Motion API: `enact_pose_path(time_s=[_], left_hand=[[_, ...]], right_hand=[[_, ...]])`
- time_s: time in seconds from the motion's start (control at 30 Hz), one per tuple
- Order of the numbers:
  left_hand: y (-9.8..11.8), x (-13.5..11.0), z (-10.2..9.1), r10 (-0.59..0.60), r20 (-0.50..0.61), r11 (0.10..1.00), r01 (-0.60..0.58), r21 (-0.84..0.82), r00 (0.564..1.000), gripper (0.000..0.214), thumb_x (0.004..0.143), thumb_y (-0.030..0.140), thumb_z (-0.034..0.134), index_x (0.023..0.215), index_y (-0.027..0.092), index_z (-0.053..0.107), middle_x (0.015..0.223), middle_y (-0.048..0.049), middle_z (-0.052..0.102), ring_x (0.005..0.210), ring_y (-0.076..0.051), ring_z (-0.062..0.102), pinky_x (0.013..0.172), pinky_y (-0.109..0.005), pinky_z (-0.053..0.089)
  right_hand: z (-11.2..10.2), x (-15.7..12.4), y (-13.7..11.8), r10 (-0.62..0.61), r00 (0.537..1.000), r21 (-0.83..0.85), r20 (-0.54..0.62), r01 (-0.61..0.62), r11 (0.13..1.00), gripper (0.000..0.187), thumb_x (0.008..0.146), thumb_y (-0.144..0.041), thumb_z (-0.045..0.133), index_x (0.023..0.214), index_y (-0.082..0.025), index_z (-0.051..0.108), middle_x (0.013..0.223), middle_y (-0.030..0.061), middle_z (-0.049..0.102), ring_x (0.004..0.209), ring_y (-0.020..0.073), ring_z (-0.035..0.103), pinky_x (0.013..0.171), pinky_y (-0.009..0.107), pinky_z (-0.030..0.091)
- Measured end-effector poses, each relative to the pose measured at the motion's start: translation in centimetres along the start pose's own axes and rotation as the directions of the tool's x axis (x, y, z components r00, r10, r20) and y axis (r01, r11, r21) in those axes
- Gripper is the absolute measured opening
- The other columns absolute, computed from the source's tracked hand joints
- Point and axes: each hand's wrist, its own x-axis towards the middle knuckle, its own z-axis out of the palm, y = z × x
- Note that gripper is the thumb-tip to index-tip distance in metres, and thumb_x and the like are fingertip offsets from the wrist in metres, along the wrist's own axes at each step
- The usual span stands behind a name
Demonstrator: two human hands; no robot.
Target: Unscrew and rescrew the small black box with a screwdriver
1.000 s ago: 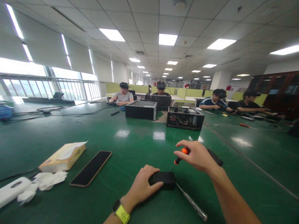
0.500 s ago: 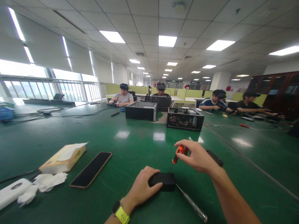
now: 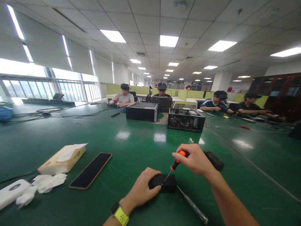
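Note:
A small black box [image 3: 166,183] lies on the green table [image 3: 131,147] in front of me. My left hand [image 3: 143,189], with a yellow watch at the wrist, rests on its left end with curled fingers pressing it down. My right hand [image 3: 193,158] pinches a small orange-handled screwdriver [image 3: 176,162], whose thin tip slants down onto the top of the box. A long metal-shafted tool [image 3: 193,205] lies on the table just right of the box.
To the left lie a phone [image 3: 91,170], a tissue box [image 3: 61,158], crumpled tissues [image 3: 45,182] and a white power bank [image 3: 11,192]. A black part [image 3: 213,160] sits behind my right hand. Two open computer cases [image 3: 185,120] stand mid-table; several people work at the far side.
My right hand has shifted left and a little down with the screwdriver, and its tip now sits further left on the box top. The left hand has stayed on the box.

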Motion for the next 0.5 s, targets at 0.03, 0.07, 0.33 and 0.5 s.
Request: enact_pose_path(time_s=[0.03, 0.07, 0.33, 0.5], left_hand=[[-0.03, 0.0, 0.0, 0.0, -0.001, 1.0, 0.0, 0.0, 1.0, 0.038, 0.079, 0.024, 0.068, 0.117, 0.019, 0.064, 0.108, -0.0089, 0.065, 0.099, -0.026, 0.059, 0.09, -0.037, 0.047], [-0.07, 0.01, 0.0, 0.0, -0.002, 1.0, 0.0, 0.001, 1.0, 0.038, 0.08, 0.024, 0.068, 0.117, 0.019, 0.064, 0.108, -0.0088, 0.065, 0.099, -0.025, 0.059, 0.09, -0.037, 0.047], [0.29, 0.05, -0.21, 0.0, -0.001, 1.0, 0.0, 0.008, 1.0, 0.035, 0.081, 0.026, 0.069, 0.115, 0.021, 0.065, 0.107, -0.0077, 0.066, 0.098, -0.025, 0.059, 0.09, -0.036, 0.047], [0.47, 0.12, -0.28, -0.01, -0.006, 1.0, 0.01, 0.005, 1.0, 0.035, 0.081, 0.027, 0.07, 0.115, 0.021, 0.066, 0.107, -0.0079, 0.066, 0.098, -0.025, 0.059, 0.089, -0.036, 0.047]], right_hand=[[0.2, 0.03, 0.0, 0.004, 1.0, 0.002, 0.005, -0.004, 1.0, 0.027, 0.086, -0.039, 0.063, 0.069, -0.02, 0.068, 0.063, -0.0012, 0.067, 0.058, 0.0144, 0.056, 0.057, 0.025, 0.037], [0.37, 0.06, 0.01, 0.008, 1.0, 0.003, 0.009, -0.008, 1.0, 0.027, 0.086, -0.039, 0.063, 0.069, -0.02, 0.069, 0.063, -0.0011, 0.067, 0.059, 0.0146, 0.057, 0.057, 0.025, 0.037], [0.63, 0.22, 0.01, -0.02, 1.0, 0.009, 0.017, 0.02, 1.0, 0.026, 0.087, -0.037, 0.062, 0.069, -0.019, 0.069, 0.063, -0.0009, 0.068, 0.059, 0.0145, 0.058, 0.057, 0.024, 0.038], [0.56, 0.16, 0.14, -0.02, 0.999, -0.006, 0.026, 0.02, 1.0, 0.026, 0.087, -0.038, 0.061, 0.07, -0.02, 0.069, 0.065, 0.0001, 0.069, 0.061, 0.0158, 0.06, 0.059, 0.025, 0.041]])
